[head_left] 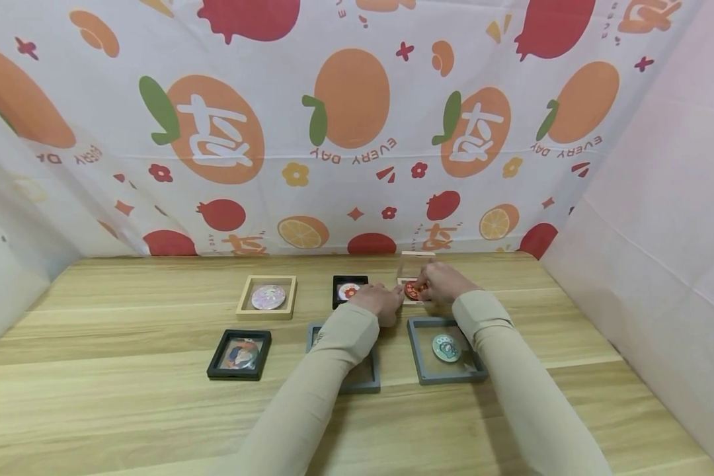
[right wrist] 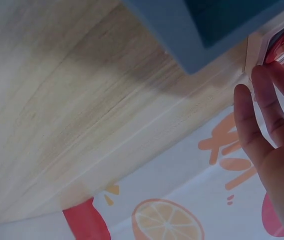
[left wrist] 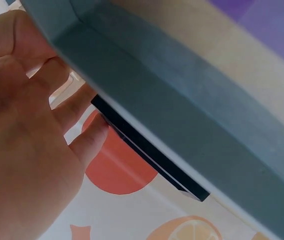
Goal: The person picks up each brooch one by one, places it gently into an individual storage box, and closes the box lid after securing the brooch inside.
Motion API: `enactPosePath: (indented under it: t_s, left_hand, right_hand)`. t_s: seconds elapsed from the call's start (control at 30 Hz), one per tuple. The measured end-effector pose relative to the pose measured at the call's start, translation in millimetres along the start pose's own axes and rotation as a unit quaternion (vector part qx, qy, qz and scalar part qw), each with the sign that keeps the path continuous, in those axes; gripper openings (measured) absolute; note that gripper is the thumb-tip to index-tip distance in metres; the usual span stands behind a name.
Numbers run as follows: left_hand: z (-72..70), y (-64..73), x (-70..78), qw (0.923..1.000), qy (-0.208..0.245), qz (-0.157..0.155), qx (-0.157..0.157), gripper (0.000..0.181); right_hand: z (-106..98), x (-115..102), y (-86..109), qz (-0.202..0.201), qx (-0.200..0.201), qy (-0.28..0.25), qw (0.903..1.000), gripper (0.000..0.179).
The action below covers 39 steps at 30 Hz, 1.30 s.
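A small pale pink display frame lies open at the back of the table, its clear lid standing up behind it. Inside is a red round badge, also partly visible in the right wrist view. My right hand pinches that badge at its right side with thumb and forefinger; the other fingers extend loosely. At the frame's left edge, my left hand touches with its fingertips. Its fingers look relaxed in the left wrist view, where a grey frame hides part of the hand.
Left of the hands stands a black frame with a flower badge. Further left are a wooden frame and another black frame. Grey frames lie under the forearms, the right one holding a green badge. A fruit-print cloth hangs behind.
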State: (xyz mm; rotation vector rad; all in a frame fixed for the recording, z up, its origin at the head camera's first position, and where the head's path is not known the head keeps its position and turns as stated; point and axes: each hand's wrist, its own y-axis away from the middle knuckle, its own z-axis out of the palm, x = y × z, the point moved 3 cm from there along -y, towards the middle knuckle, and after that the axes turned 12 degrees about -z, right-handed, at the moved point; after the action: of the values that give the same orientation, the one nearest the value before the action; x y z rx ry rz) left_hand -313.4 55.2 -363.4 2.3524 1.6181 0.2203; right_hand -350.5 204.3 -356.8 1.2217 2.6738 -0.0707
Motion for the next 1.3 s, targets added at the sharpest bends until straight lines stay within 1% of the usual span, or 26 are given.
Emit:
enactPosePath:
  t_s: [0.23,0.3,0.37,0.4,0.47,0.53,0.6,0.63,0.73,0.83,1.0,1.2,1.23,1.3]
  left_hand:
    - [-1.6,2.8,0.8,0.9998,-0.015,0.009,-0.007,0.059]
    - [-3.2,2.5,-0.2,0.9997,-0.018,0.016,0.004,0.057]
    - [-5.7,0.4,-1.8,0.9989,-0.02,0.022,0.035,0.049]
    - [-7.2,-1.1,-2.9,0.9977,-0.021,0.024,0.059,0.043]
    - [-10.7,-4.2,-5.5,0.9927,-0.019,0.027,0.116,0.028]
    - [-13.7,-7.1,-8.1,0.9864,-0.01,0.026,0.162,0.019]
    - [-16.4,-9.1,-9.8,0.9809,0.001,0.026,0.193,0.016]
    - [-17.6,-9.8,-10.4,0.9793,0.007,0.026,0.201,0.016]
    - [-20.7,-11.2,-11.6,0.9773,0.026,0.021,0.209,0.014]
    - [-22.8,-11.4,-12.5,0.977,0.044,0.018,0.208,0.016]
    - [-23.8,-12.4,-15.0,0.9753,0.071,0.012,0.209,0.02]
    - [-21.3,-17.9,-18.1,0.9747,0.093,0.001,0.203,0.02]
    - [-21.0,-18.6,-18.6,0.9751,0.095,0.0,0.2,0.02]
    - [-20.5,-19.6,-19.5,0.975,0.098,-0.003,0.2,0.021]
  right_hand:
    - [2,0,0.9,-0.014,-0.001,0.012,0.9998,0.014]
    - [2,0,0.3,-0.018,-0.002,0.016,0.9997,0.011]
    - [1,-1,0.5,-0.018,-0.001,0.01,0.9998,0.012]
    - [1,-2,1.1,-0.013,-0.001,0.004,0.9999,0.014]
    - [0,-1,2.6,-0.005,0.005,-0.013,0.9999,0.019]
    - [-2,0,5.7,0.01,0.014,-0.034,0.9993,0.027]
    - [-4,4,9.9,0.025,0.025,-0.048,0.9982,0.031]
    - [-5,6,12.0,0.028,0.031,-0.049,0.9979,0.031]
    - [-8,14,17.9,0.033,0.044,-0.055,0.9969,0.028]
    - [-12,19,22.2,0.025,0.054,-0.056,0.9967,0.025]
    - [-14,23,26.0,0.04,0.049,-0.054,0.9966,0.023]
    - [-17,24,25.4,0.065,0.042,-0.051,0.9957,0.028]
    - [-16,28,24.1,0.056,0.048,-0.048,0.9961,0.028]
    - [-18,27,23.6,0.055,0.05,-0.038,0.9965,0.028]
